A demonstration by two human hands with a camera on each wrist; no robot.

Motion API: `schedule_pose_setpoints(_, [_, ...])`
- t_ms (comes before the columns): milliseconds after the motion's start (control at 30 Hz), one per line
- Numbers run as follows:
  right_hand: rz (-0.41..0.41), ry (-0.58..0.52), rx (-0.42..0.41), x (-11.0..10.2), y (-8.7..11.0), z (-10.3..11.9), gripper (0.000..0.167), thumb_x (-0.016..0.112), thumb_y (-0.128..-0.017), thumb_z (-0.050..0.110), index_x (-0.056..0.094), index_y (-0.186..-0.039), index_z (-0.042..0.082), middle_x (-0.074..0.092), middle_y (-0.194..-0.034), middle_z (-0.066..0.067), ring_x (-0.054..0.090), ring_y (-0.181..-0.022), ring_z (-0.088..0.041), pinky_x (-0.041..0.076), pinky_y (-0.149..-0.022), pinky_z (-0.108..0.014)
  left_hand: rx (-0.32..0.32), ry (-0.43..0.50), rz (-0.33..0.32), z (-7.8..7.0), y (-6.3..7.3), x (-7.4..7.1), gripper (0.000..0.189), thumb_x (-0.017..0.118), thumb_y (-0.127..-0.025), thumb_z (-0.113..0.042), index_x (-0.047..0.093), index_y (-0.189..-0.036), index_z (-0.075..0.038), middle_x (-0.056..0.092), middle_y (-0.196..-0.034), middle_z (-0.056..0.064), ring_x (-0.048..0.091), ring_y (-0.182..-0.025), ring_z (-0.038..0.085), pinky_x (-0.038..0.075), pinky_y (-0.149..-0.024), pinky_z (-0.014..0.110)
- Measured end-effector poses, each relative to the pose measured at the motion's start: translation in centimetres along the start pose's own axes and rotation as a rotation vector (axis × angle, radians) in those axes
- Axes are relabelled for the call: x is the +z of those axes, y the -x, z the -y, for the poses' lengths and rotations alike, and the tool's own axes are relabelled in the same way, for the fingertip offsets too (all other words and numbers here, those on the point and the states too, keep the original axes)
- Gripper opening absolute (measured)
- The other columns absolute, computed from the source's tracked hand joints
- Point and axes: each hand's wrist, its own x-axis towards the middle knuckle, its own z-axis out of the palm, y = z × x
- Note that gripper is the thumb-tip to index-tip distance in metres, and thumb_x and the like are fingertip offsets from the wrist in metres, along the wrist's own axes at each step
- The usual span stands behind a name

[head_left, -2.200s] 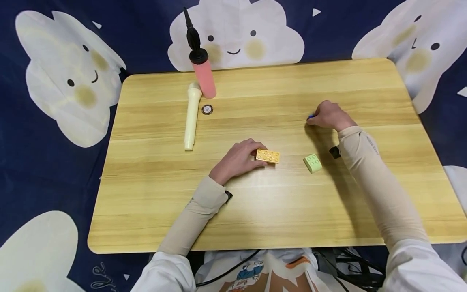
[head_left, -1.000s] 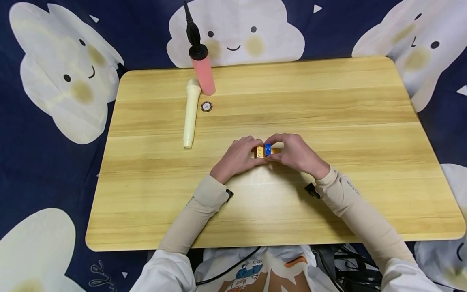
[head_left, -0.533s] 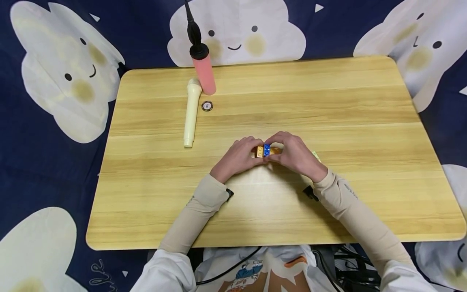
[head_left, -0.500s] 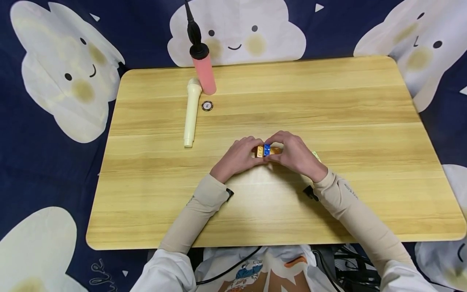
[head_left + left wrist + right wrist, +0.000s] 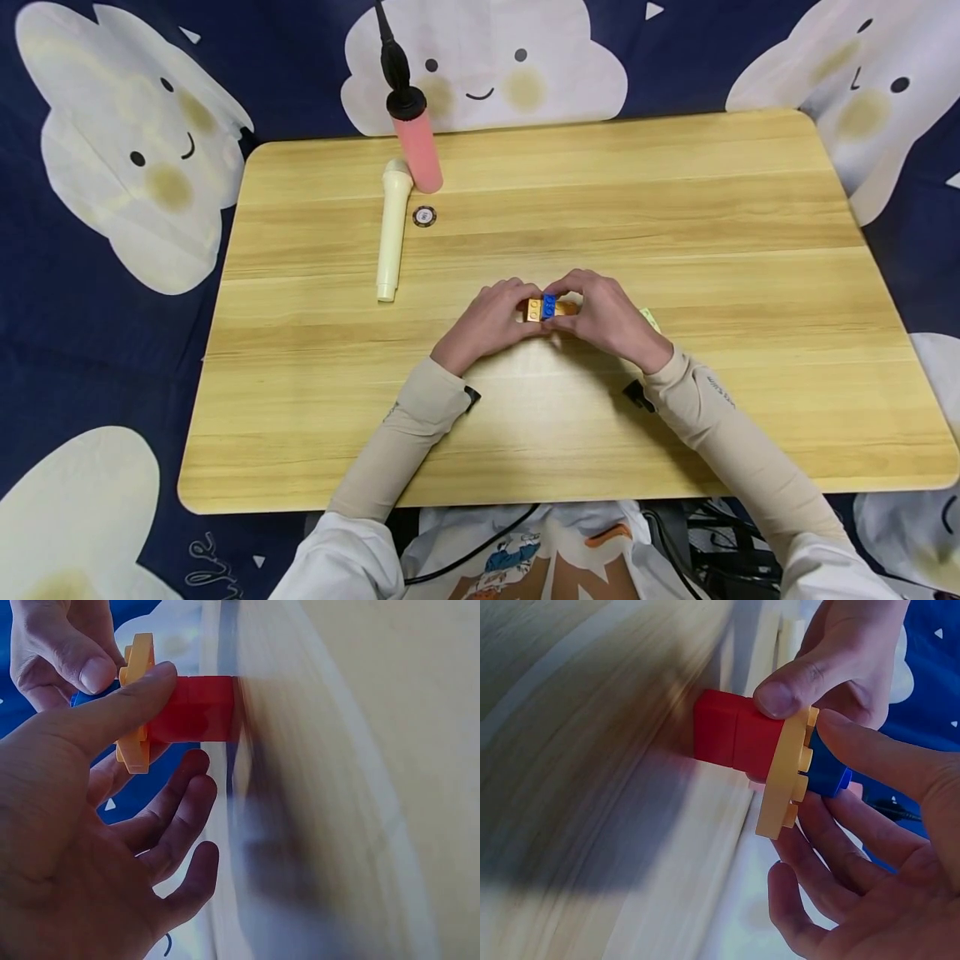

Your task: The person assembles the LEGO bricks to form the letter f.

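Note:
Both hands meet at a small toy brick stack near the table's middle. Two red bricks (image 5: 724,729), one on the other, stand on the wood under a flat yellow-orange studded brick (image 5: 534,310). My left hand (image 5: 491,323) grips the stack from the left, its thumb lying across the red and yellow parts in the left wrist view. On the yellow studs sits a blue brick (image 5: 549,306), pinched between thumb and finger of my right hand (image 5: 611,321). How firmly the blue one is seated cannot be told. A light green brick (image 5: 649,318) shows partly behind the right hand.
Left of the hands, on the wooden table (image 5: 300,400), lies a cream microphone-shaped object (image 5: 392,237). Close by are a poker chip (image 5: 424,217) and a pink hand pump (image 5: 420,154) with a black nozzle. A cloud-print cloth hangs behind.
The right hand has brought the blue brick from the far right onto the yellow brick. The left hand keeps its hold. Over the last half second almost nothing has moved.

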Motion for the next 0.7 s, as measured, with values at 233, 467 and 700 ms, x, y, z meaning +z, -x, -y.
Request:
schedule_pose_setpoints(233, [0.001,0.011,-0.009,-0.04,-0.06,0.07,0.038,0.088,-0.076,0.009,0.073,-0.11,-0.001,0.071,-0.105,-0.013,0.065,-0.099,-0.03,0.051,-0.088,-0.047,0.01,-0.001,-0.008,0.05,-0.08,0.04,0.041,0.077,-0.087,-0.042,0.068,-0.117,-0.017,0.058,-0.097,-0.002,0.051,-0.086,0.015,0.038,-0.079,0.034])
schedule_pose_setpoints(467, [0.013,0.03,-0.02,-0.12,-0.21,0.24,0.038,0.088,-0.076,0.009,0.074,-0.109,-0.001,0.071,-0.103,-0.012,0.065,-0.098,-0.029,0.051,-0.088,-0.047,0.016,-0.006,-0.011,-0.02,-0.09,-0.05,0.039,0.078,-0.087,-0.041,0.069,-0.115,-0.016,0.058,-0.096,-0.002,0.051,-0.086,0.014,0.038,-0.078,0.034])
schedule_pose_setpoints(700, [0.021,0.028,0.004,-0.15,-0.26,0.4,0.037,0.088,-0.076,0.009,0.073,-0.109,-0.001,0.071,-0.104,-0.012,0.065,-0.099,-0.031,0.051,-0.089,-0.047,0.013,-0.001,-0.009,-0.06,-0.06,-0.09,0.04,0.079,-0.086,-0.042,0.068,-0.115,-0.016,0.058,-0.096,-0.002,0.051,-0.086,0.015,0.038,-0.079,0.034])
